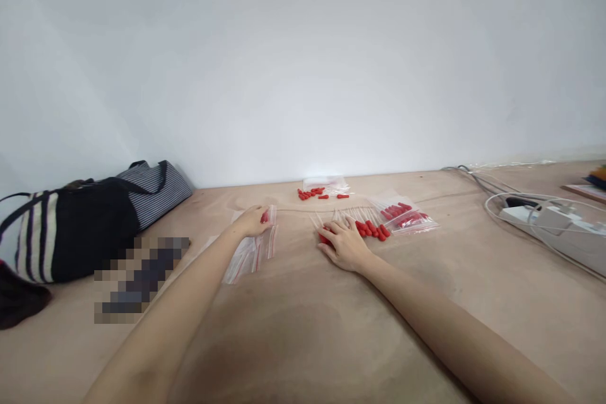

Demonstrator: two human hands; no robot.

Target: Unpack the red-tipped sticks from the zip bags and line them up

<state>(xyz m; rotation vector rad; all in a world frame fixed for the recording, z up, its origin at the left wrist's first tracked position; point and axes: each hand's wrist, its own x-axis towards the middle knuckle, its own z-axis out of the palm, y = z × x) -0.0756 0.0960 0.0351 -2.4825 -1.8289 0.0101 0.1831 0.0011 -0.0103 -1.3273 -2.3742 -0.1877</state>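
Note:
Low over the left part of the table, my left hand has its fingers closed at a small clear zip bag. A red piece shows right at those fingertips; whether it lies inside the bag I cannot tell. More flat zip bags are spread beneath and in front of this hand. My right hand lies palm down with fingers spread over a row of thin pale sticks with red ends. It covers the row's left part, and some red shows between its fingers.
Right of the row lies a clear zip bag of red pieces. Loose red pieces sit by another plastic bag near the wall. A black striped bag stands at left; a white power strip with cables lies at right.

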